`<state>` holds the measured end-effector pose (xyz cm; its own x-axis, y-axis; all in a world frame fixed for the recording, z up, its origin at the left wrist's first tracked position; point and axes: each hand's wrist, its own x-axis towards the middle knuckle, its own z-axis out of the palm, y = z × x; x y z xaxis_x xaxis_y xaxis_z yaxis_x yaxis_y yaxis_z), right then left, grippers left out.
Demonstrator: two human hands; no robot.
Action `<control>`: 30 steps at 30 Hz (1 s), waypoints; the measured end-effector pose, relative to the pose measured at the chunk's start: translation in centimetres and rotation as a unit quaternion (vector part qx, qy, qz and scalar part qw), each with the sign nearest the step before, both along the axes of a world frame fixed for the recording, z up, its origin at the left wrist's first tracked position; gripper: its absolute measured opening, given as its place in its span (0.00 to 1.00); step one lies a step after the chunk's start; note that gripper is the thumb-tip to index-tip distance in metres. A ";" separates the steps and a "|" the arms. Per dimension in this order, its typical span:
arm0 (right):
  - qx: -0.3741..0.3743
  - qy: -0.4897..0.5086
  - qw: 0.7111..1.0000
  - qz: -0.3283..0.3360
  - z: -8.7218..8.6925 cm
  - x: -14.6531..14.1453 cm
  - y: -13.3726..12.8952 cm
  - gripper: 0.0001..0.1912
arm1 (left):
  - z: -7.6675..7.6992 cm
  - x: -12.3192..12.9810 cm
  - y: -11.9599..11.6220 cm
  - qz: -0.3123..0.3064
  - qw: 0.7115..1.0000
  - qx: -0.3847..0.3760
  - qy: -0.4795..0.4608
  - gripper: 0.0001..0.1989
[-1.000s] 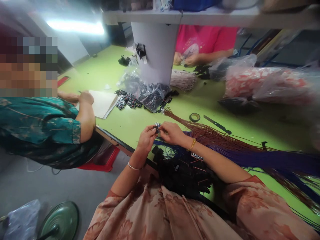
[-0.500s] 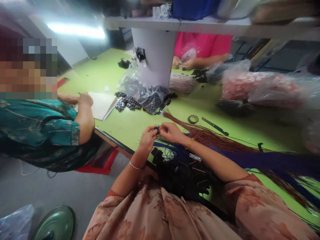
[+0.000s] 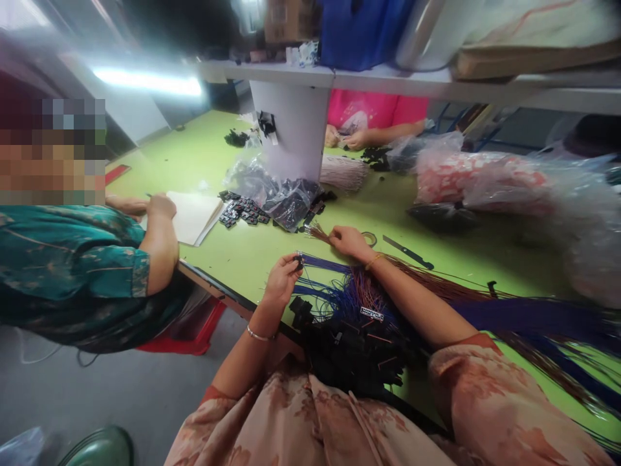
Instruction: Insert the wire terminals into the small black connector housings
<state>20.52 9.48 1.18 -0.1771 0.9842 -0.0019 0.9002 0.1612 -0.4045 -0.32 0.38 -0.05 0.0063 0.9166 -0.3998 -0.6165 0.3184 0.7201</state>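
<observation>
Pinched in the fingers of my left hand [image 3: 283, 278] is a small black connector [image 3: 297, 261], from which blue wires [image 3: 325, 264] run to the right. Farther forward, my right hand [image 3: 352, 244] has its fingers closed on the brown wires [image 3: 317, 232] near their tips; how many it grips is hidden. A heap of black connectors [image 3: 349, 349] lies close to my body, with a small white perforated strip [image 3: 371, 314] at its upper edge.
Beyond my hands lie a tape roll [image 3: 370, 239], a dark blade-like tool [image 3: 408, 252] and a plastic bag of black parts [image 3: 291, 200]. On the left a person's arm [image 3: 162, 236] rests by an open notebook [image 3: 191, 217]. A shelf [image 3: 378, 81] spans overhead.
My right hand has left the connector and moved forward to the brown wires. My left hand still holds the connector, slightly lower and farther left in view. The camera view has shifted a little.
</observation>
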 end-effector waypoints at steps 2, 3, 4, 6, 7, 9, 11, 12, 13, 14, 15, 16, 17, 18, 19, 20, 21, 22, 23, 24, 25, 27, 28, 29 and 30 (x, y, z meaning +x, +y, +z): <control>0.020 -0.014 1.000 0.008 0.2 0.1 -0.2 0.09 | 0.0 0.0 0.0 -0.001 1.000 0.002 -0.001 0.09; 0.037 -0.030 0.999 0.007 0.4 0.2 -0.3 0.09 | -0.1 -0.1 0.0 -0.001 1.000 0.003 -0.001 0.09; 0.054 -0.049 0.997 0.005 0.6 0.3 -0.4 0.09 | 0.0 -0.1 0.0 -0.001 1.000 0.003 -0.001 0.10; 0.078 -0.082 0.994 0.005 1.1 0.4 -0.6 0.09 | 0.0 -0.1 0.0 -0.003 1.000 0.003 -0.003 0.10; 0.080 -0.087 0.993 0.008 1.4 0.3 -0.6 0.09 | 0.0 -0.1 0.0 -0.004 1.000 0.003 -0.005 0.10; 0.073 -0.068 0.995 0.021 2.0 -0.2 -0.7 0.08 | 0.0 -0.1 -0.1 -0.006 1.000 0.004 -0.006 0.09; 0.069 -0.013 0.997 0.042 2.4 -1.2 -0.7 0.08 | 0.0 -0.1 -0.1 -0.005 1.000 0.004 -0.006 0.10; 0.070 0.025 0.995 0.060 2.6 -1.8 -0.7 0.08 | 0.0 -0.1 -0.1 -0.006 1.000 0.005 -0.005 0.10; 0.071 0.067 0.992 0.081 2.7 -2.4 -0.7 0.07 | 0.0 -0.1 -0.1 -0.007 1.000 0.007 -0.004 0.10; 0.070 0.109 0.987 0.099 2.9 -3.1 -0.8 0.07 | 0.1 -0.1 -0.1 -0.009 1.000 0.009 -0.003 0.10; 0.068 0.147 0.980 0.116 3.0 -3.7 -0.9 0.07 | 0.1 -0.1 -0.1 -0.011 1.000 0.011 -0.003 0.10; 0.064 0.181 0.973 0.128 3.1 -4.2 -1.0 0.07 | 0.1 -0.1 -0.1 -0.013 1.000 0.013 -0.003 0.10; 0.058 0.207 0.967 0.136 3.2 -4.7 -1.2 0.06 | 0.1 -0.2 -0.2 -0.014 1.000 0.016 -0.004 0.11; 0.052 0.226 0.963 0.141 3.2 -5.0 -1.5 0.06 | 0.2 -0.2 -0.2 -0.014 1.000 0.018 -0.007 0.11; 0.046 0.239 0.959 0.143 3.2 -5.1 -1.8 0.05 | 0.2 -0.2 -0.2 -0.015 1.000 0.020 -0.011 0.11; 0.040 0.248 0.957 0.145 3.1 -5.2 -2.2 0.05 | 0.2 -0.2 -0.2 -0.014 1.000 0.023 -0.014 0.11; 0.034 0.256 0.955 0.148 3.1 -5.2 -2.7 0.05 | 0.2 -0.2 -0.2 -0.014 0.999 0.025 -0.018 0.11; 0.028 0.261 0.953 0.152 3.0 -5.1 -3.1 0.05 | 0.2 -0.2 -0.2 -0.013 0.999 0.027 -0.022 0.11; 0.026 0.263 0.952 0.157 2.9 -5.0 -3.6 0.04 | 0.2 -0.2 -0.2 -0.012 0.999 0.028 -0.026 0.11; 0.027 0.263 0.951 0.161 2.8 -4.9 -4.1 0.04 | 0.1 -0.2 -0.2 -0.012 0.999 0.027 -0.030 0.10; 0.030 0.260 0.951 0.163 2.7 -4.9 -4.6 0.04 | 0.1 -0.2 -0.1 -0.014 0.999 0.025 -0.033 0.10; 0.039 0.250 0.954 0.163 2.5 -4.8 -5.3 0.04 | 0.1 -0.2 -0.1 -0.020 0.999 0.022 -0.036 0.10; 0.042 0.245 0.955 0.161 2.4 -4.8 -5.5 0.04 | 0.1 -0.2 -0.1 -0.022 0.999 0.021 -0.037 0.10; 0.044 0.241 0.956 0.160 2.3 -4.9 -5.6 0.05 | 0.2 -0.1 -0.1 -0.024 0.999 0.022 -0.037 0.10; 0.045 0.236 0.957 0.160 2.1 -4.9 -5.7 0.06 | 0.2 -0.1 -0.1 -0.025 0.999 0.023 -0.037 0.10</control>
<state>15.58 3.74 3.31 -0.4296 0.8719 0.2350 0.5191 0.4514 -0.7258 -0.47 0.26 0.17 0.0794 0.9318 -0.3542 -0.6524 0.3172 0.6883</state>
